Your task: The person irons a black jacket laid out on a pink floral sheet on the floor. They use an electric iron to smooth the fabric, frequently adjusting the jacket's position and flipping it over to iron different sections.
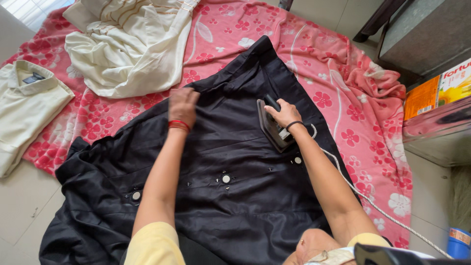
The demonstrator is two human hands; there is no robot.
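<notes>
A black garment [230,196] with small round mirror decorations lies spread over a pink flowered blanket [338,83] on the floor. My left hand [183,104], blurred and wearing a red thread at the wrist, presses on the black cloth near its upper edge. My right hand [283,113], with a dark band at the wrist, grips the handle of a dark clothes iron [271,128] that rests on the garment. The iron's braided white cord [363,196] trails toward the lower right.
A crumpled cream cloth [127,44] lies at the top of the blanket. A folded cream shirt [27,103] sits at the left edge. An orange and yellow carton [436,88] stands on a ledge at the right, with dark furniture [422,29] behind it.
</notes>
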